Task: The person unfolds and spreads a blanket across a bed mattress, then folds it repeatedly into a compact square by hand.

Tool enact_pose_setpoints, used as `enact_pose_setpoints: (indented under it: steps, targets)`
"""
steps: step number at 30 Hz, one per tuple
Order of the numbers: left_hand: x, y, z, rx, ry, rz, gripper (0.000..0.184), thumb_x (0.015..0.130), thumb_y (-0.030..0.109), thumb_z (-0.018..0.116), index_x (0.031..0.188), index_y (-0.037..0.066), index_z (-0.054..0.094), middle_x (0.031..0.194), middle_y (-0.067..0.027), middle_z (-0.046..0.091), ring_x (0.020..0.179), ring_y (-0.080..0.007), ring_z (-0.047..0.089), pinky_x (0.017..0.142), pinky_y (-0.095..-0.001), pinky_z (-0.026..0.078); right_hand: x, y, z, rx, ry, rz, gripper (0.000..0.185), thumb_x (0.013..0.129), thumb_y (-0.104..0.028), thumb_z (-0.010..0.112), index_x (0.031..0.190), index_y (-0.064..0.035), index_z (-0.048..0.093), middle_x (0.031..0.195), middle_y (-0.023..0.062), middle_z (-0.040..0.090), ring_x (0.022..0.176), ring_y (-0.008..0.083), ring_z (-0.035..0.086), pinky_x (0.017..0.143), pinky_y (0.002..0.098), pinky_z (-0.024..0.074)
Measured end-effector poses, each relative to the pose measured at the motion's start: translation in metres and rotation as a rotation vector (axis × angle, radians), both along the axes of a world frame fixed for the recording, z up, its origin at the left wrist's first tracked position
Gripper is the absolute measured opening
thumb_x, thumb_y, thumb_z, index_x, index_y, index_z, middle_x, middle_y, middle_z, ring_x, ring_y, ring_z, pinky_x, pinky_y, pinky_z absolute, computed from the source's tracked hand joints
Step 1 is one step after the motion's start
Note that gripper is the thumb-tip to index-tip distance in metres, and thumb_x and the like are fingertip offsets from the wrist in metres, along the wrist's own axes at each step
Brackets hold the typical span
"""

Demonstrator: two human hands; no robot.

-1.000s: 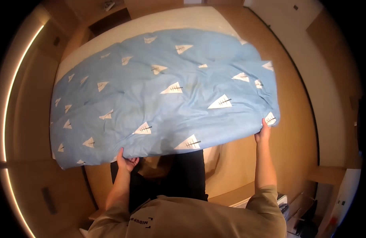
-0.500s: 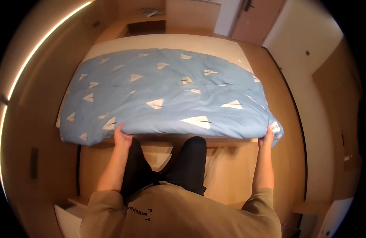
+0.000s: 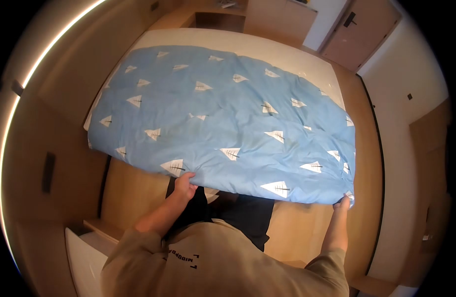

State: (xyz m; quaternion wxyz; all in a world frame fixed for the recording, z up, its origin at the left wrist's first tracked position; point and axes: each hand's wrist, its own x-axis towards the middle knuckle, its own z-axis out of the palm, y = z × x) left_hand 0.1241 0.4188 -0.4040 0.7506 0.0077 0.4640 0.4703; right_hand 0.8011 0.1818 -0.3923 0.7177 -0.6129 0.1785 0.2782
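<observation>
While tan cloth shirt (image 3: 228, 262) reads partly "MIDUP", bare left hand (image 3: 185, 186) and bare right hand (image 3: 342, 204) clamp near edge of blue tree-print fabric quilt (image 3: 225, 121), long axis left-to-right.

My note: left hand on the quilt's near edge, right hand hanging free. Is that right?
No, the right hand isn't free: the head view shows it gripping the blue quilt near a corner. The left hand is on the near edge, as you noted.

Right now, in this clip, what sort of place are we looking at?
Most likely a bedroom, though a hotel room is possible: a wide pale mattress lies under a blue tree-print quilt, and a door with a dark handle stands beyond.
</observation>
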Motion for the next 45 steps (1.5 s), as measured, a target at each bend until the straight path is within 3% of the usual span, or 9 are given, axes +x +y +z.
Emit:
enact_pose_setpoints:
  steps: [4,14,17,21,28,35,39,43,45]
  targets:
    - [-0.005,-0.007,0.007,-0.054,0.051,-0.089,0.047,0.084,0.013,0.064,0.126,0.001,0.047,0.121,-0.0134,0.055,0.110,-0.0309,0.055,0.093,-0.0438,0.045,-0.061,0.021,0.030,0.009,-0.297,-0.239,0.056,0.089,-0.032,0.058,0.135,-0.0074,0.038,0.136,0.0161,0.045,0.122,0.0385,0.047,0.096,0.0585,0.0434]
    - [-0.118,0.028,-0.006,-0.276,0.083,-0.549,0.090,0.077,0.061,0.064,0.128,-0.007,0.036,0.110,-0.0234,0.057,0.094,-0.0376,0.060,0.086,-0.0459,0.050,-0.262,0.027,-0.112,0.091,0.653,0.146,0.074,0.074,-0.069,0.062,0.121,-0.0128,0.049,0.103,0.0062,0.062,0.080,0.0261,0.056,0.060,0.0359,0.0425]
    - [-0.190,0.043,-0.094,-0.276,0.235,-0.171,0.095,0.071,0.064,0.068,0.128,-0.006,0.035,0.107,-0.0214,0.056,0.094,-0.0354,0.059,0.084,-0.0443,0.050,-0.289,0.062,-0.078,0.140,0.335,0.331,0.065,0.076,-0.067,0.061,0.111,-0.0128,0.054,0.091,0.0048,0.064,0.073,0.0233,0.055,0.054,0.0349,0.0386]
    - [-0.188,0.077,-0.080,-0.478,0.335,0.215,0.091,0.071,0.053,0.074,0.132,-0.002,0.033,0.115,-0.0199,0.052,0.100,-0.0322,0.057,0.080,-0.0435,0.050,-0.234,0.081,-0.115,0.106,0.532,0.416,0.055,0.092,-0.044,0.049,0.130,-0.0045,0.048,0.131,0.0117,0.055,0.117,0.0336,0.054,0.102,0.0461,0.0389]
    - [-0.208,0.108,-0.128,0.079,0.121,0.190,0.062,0.077,0.026,0.068,0.126,-0.002,0.043,0.120,-0.0182,0.052,0.107,-0.0320,0.054,0.089,-0.0457,0.048,-0.232,0.109,-0.007,-0.052,0.214,0.391,0.046,0.095,-0.027,0.046,0.132,0.0006,0.041,0.132,0.0165,0.051,0.119,0.0348,0.052,0.100,0.0507,0.0414]
    - [-0.223,0.088,-0.045,0.220,0.153,0.281,0.044,0.078,0.016,0.062,0.115,-0.005,0.051,0.110,-0.0177,0.058,0.100,-0.0335,0.058,0.087,-0.0457,0.049,-0.223,0.065,-0.068,0.173,-0.278,0.329,0.049,0.097,-0.026,0.043,0.138,0.0009,0.036,0.135,0.0184,0.048,0.120,0.0348,0.051,0.100,0.0512,0.0426]
    - [-0.224,0.078,-0.084,-0.290,0.441,-0.068,0.049,0.075,0.018,0.065,0.115,-0.005,0.049,0.122,-0.0210,0.052,0.111,-0.0354,0.052,0.094,-0.0469,0.044,-0.257,0.085,-0.070,-0.410,0.492,0.097,0.028,0.094,-0.026,0.044,0.110,-0.0099,0.059,0.100,0.0032,0.068,0.080,0.0231,0.068,0.059,0.0390,0.0552]
    - [-0.214,0.077,-0.126,-0.283,0.883,-0.163,0.050,0.074,0.021,0.067,0.114,-0.004,0.051,0.126,-0.0233,0.049,0.116,-0.0376,0.048,0.098,-0.0475,0.039,-0.265,0.084,-0.088,-0.610,0.156,0.445,0.030,0.091,-0.022,0.046,0.113,-0.0062,0.058,0.098,0.0124,0.067,0.088,0.0262,0.067,0.065,0.0402,0.0538]
    - [-0.204,0.082,-0.131,-0.093,1.371,-0.149,0.051,0.073,0.022,0.068,0.114,-0.004,0.052,0.127,-0.0245,0.048,0.119,-0.0386,0.045,0.101,-0.0479,0.036,-0.236,0.091,-0.083,-1.406,-0.614,1.590,0.041,0.087,-0.026,0.050,0.118,0.0008,0.053,0.103,0.0214,0.065,0.101,0.0314,0.062,0.082,0.0423,0.0514]
